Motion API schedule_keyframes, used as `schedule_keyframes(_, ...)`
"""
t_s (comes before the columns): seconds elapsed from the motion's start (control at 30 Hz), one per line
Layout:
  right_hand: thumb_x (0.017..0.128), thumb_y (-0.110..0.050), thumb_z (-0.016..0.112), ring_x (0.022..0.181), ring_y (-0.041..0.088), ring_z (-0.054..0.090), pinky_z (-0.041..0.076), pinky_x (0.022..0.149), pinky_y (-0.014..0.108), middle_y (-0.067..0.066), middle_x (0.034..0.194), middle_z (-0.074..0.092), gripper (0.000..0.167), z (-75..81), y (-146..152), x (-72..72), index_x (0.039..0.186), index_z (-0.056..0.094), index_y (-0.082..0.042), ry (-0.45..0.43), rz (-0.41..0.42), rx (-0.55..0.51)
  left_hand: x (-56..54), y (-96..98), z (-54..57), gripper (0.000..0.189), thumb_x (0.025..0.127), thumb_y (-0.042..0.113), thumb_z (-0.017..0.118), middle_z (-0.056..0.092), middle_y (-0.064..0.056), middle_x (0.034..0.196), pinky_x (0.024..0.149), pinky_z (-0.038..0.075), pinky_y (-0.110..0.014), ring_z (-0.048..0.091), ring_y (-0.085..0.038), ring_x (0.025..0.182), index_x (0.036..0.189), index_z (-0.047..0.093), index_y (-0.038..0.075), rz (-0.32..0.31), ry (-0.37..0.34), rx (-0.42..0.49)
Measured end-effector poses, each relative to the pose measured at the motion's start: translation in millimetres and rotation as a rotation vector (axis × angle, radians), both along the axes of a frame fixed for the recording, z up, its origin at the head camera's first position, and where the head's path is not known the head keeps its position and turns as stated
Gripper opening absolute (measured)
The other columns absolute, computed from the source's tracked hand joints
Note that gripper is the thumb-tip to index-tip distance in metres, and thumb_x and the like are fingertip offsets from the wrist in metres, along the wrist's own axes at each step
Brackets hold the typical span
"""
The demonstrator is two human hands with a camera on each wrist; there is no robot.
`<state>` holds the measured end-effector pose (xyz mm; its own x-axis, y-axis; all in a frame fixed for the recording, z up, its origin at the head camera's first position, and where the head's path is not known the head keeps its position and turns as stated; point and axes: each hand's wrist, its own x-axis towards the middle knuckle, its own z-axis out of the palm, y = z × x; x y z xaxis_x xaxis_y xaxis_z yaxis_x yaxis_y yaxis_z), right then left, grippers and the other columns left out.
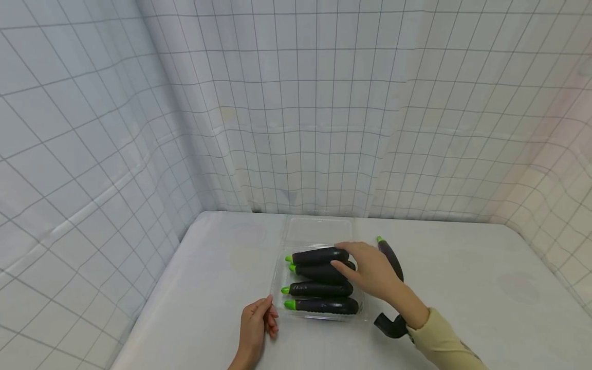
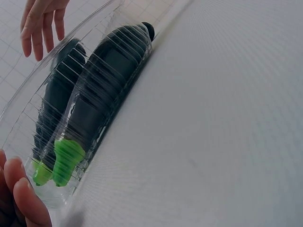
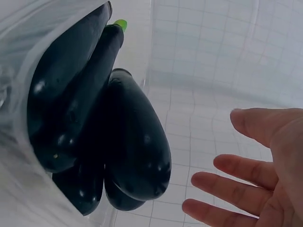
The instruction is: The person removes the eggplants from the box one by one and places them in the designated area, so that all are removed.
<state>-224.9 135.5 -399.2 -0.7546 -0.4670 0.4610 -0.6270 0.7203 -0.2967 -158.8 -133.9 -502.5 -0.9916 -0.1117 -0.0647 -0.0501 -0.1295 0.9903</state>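
Note:
Several dark eggplants (image 1: pixel 321 306) with bright green stem ends lie side by side in a clear plastic box (image 1: pixel 319 317). The rearmost eggplant (image 1: pixel 320 256) rests partly over the one in front of it. Over the blunt ends of the rear eggplants hovers my right hand (image 1: pixel 370 270), its fingers spread and apart from them in the right wrist view. My left hand (image 1: pixel 254 326) rests at the box's near left corner, fingers loosely bent, an index fingertip at the rim. Whether it touches is hard to tell.
The box's clear lid (image 1: pixel 319 228) lies folded back behind it. Right of the box, another eggplant (image 1: pixel 390 258) lies partly behind my right hand. A black curved thing (image 1: pixel 390 326) shows beside my right sleeve. Gridded white curtains (image 1: pixel 319 128) surround the white table (image 1: pixel 208 288).

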Motion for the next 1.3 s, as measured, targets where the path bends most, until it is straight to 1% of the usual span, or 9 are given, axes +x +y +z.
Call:
schedule_keyframes(0.13, 0.089, -0.043, 0.065, 0.104, 0.022, 0.061, 0.051, 0.083, 0.039, 0.004, 0.114, 0.065, 0.044, -2.4, -4.9, -1.6, 0.118, 0.064, -0.01, -0.012, 0.033, 0.037, -0.2, 0.4, -0.1, 0.048, 0.101, 0.015, 0.046, 0.047, -0.003, 0.047, 0.035, 0.045, -0.024, 0.048, -0.011, 0.036, 0.073, 0.049, -0.023, 0.002, -0.004, 0.004)
schedule_keyframes(0.3, 0.085, -0.044, 0.069, 0.101, 0.024, 0.061, 0.051, 0.081, 0.041, 0.006, 0.11, 0.066, 0.046, -4.9, -11.3, -2.2, 0.115, 0.066, -0.01, -0.01, 0.058, 0.081, 0.6, 0.6, 1.1, 0.048, 0.101, 0.016, 0.046, 0.047, -0.003, 0.046, 0.035, 0.045, -0.024, 0.049, -0.011, 0.036, 0.074, 0.048, -0.024, 0.003, -0.003, 0.007)
schedule_keyframes(0.5, 0.08, -0.05, 0.071, 0.101, 0.025, 0.057, 0.048, 0.083, 0.044, 0.004, 0.108, 0.064, 0.048, -10.9, -17.9, -5.8, 0.111, 0.067, -0.013, -0.006, 0.08, 0.172, 1.8, 0.7, 2.6, 0.048, 0.101, 0.017, 0.046, 0.047, -0.003, 0.047, 0.036, 0.045, -0.024, 0.048, -0.011, 0.037, 0.073, 0.05, -0.022, 0.002, -0.001, -0.01)
schedule_keyframes(0.63, 0.076, -0.051, 0.074, 0.097, 0.022, 0.055, 0.047, 0.079, 0.042, 0.002, 0.102, 0.062, 0.049, -14.1, -20.2, -7.3, 0.108, 0.068, -0.014, -0.002, 0.084, 0.208, 2.2, 1.0, 2.8, 0.048, 0.101, 0.017, 0.046, 0.047, -0.003, 0.047, 0.035, 0.045, -0.024, 0.048, -0.011, 0.037, 0.074, 0.048, -0.024, 0.002, 0.008, -0.003)
schedule_keyframes(0.73, 0.075, -0.051, 0.075, 0.092, 0.02, 0.053, 0.045, 0.075, 0.039, 0.0, 0.097, 0.058, 0.049, -15.9, -21.4, -8.2, 0.106, 0.069, -0.014, 0.001, 0.089, 0.219, 2.0, 1.3, 2.8, 0.049, 0.101, 0.016, 0.046, 0.047, -0.003, 0.047, 0.035, 0.044, -0.024, 0.048, -0.011, 0.037, 0.075, 0.047, -0.025, 0.001, 0.01, 0.005)
schedule_keyframes(0.83, 0.074, -0.049, 0.077, 0.088, 0.019, 0.051, 0.044, 0.071, 0.037, -0.001, 0.093, 0.056, 0.048, -17.8, -22.4, -9.3, 0.105, 0.069, -0.013, 0.009, 0.099, 0.215, 1.8, 1.2, 2.8, 0.048, 0.101, 0.016, 0.046, 0.047, -0.003, 0.047, 0.035, 0.045, -0.024, 0.048, -0.011, 0.037, 0.074, 0.048, -0.024, 0.003, 0.005, 0.006)
schedule_keyframes(0.97, 0.074, -0.047, 0.078, 0.086, 0.018, 0.05, 0.043, 0.069, 0.036, -0.001, 0.092, 0.054, 0.047, -19.9, -23.6, -11.4, 0.104, 0.069, -0.012, 0.013, 0.105, 0.214, 2.0, 0.6, 3.0, 0.047, 0.101, 0.017, 0.047, 0.047, -0.003, 0.048, 0.035, 0.045, -0.025, 0.048, -0.011, 0.037, 0.07, 0.051, -0.017, 0.01, -0.011, -0.005)
schedule_keyframes(1.07, 0.073, -0.046, 0.079, 0.086, 0.019, 0.05, 0.042, 0.069, 0.036, -0.001, 0.092, 0.054, 0.047, -21.3, -23.7, -13.3, 0.105, 0.069, -0.012, 0.006, 0.102, 0.223, 2.3, 0.5, 3.1, 0.046, 0.101, 0.018, 0.047, 0.047, -0.003, 0.048, 0.036, 0.045, -0.025, 0.048, -0.011, 0.037, 0.069, 0.052, -0.015, 0.011, -0.016, -0.011)
schedule_keyframes(1.3, 0.071, -0.046, 0.08, 0.082, 0.018, 0.048, 0.041, 0.066, 0.034, -0.001, 0.09, 0.051, 0.048, -22.6, -23.3, -17.0, 0.104, 0.068, -0.013, -0.011, 0.099, 0.229, 0.4, -0.2, 0.8, 0.047, 0.101, 0.017, 0.046, 0.047, -0.004, 0.048, 0.036, 0.045, -0.025, 0.048, -0.012, 0.037, 0.072, 0.051, -0.019, 0.004, -0.021, -0.004)
